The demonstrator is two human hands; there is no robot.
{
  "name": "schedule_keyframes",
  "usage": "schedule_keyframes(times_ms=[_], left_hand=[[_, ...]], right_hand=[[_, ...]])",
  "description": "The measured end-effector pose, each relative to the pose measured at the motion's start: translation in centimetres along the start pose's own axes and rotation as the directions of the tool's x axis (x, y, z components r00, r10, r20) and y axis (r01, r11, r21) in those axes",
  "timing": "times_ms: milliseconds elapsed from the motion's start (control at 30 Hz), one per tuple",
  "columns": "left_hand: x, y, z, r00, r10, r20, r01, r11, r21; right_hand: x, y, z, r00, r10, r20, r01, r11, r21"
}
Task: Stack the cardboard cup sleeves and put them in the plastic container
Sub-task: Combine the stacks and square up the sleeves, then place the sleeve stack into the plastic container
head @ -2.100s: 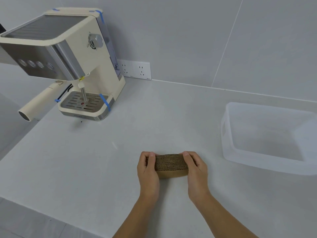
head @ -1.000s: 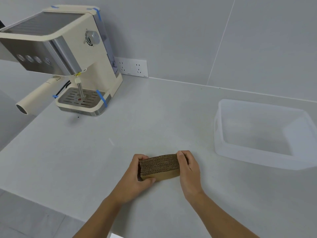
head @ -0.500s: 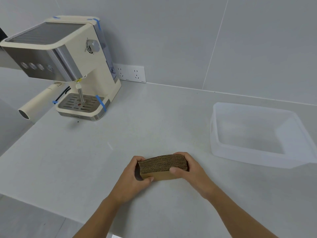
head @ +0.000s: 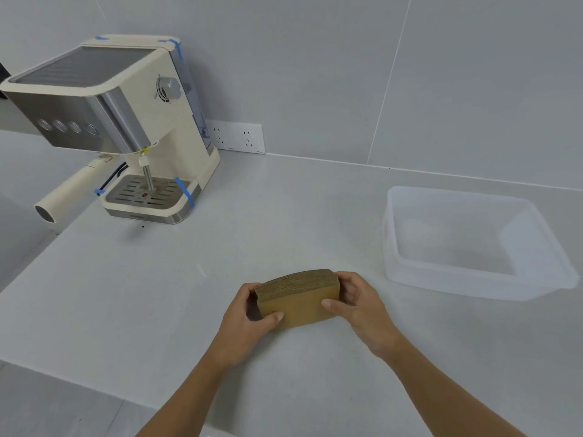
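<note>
With the stack of cardboard sleeves (head: 298,298) gathered on edge, both hands clamp it from its two ends; left hand (head: 249,320) cups the left end, thumb on the near face; right hand (head: 356,305) wraps the right end, thumb also pressing the front; likely squeezing so the loose sleeves stay flush and do not fan out. Stack sits at, or just off, the counter (head: 157,294); contact cannot be told. Plastic container (head: 473,288) lies to the right of the stack and further back, near but apart, open side up, nothing in it; coffee machine (head: 126,127) well off to the stack's far left. Stacking looks done; the carry into the container remains.
</note>
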State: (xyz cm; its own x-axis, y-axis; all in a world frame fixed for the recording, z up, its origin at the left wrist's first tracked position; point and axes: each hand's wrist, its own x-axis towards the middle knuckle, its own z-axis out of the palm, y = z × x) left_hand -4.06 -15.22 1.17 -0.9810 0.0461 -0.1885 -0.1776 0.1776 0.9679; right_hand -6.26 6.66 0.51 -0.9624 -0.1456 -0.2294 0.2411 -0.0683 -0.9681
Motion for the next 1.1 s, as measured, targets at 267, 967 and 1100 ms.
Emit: schedule_keyframes(times_ms=[267,967,1100], left_hand=[[1.0,2.9,1.3,0.994,0.069,-0.083,-0.073,0.996,-0.054],[7.1,17.2,13.6,0.938,0.345,-0.028,-0.342,0.912,-0.226],[8.4,19.2,16.3,0.929,0.369,-0.016,-0.361,0.899,-0.248]], right_hand=[[-0.7,-3.1,-0.3,0.99,-0.089,-0.112,0.09,0.996,0.004],[-1.5,-15.4,-11.4,0.823,-0.4,-0.404,0.421,0.906,-0.041],[-1.1,-16.9,-14.2,0.799,-0.404,-0.446,0.44,0.898,-0.025]])
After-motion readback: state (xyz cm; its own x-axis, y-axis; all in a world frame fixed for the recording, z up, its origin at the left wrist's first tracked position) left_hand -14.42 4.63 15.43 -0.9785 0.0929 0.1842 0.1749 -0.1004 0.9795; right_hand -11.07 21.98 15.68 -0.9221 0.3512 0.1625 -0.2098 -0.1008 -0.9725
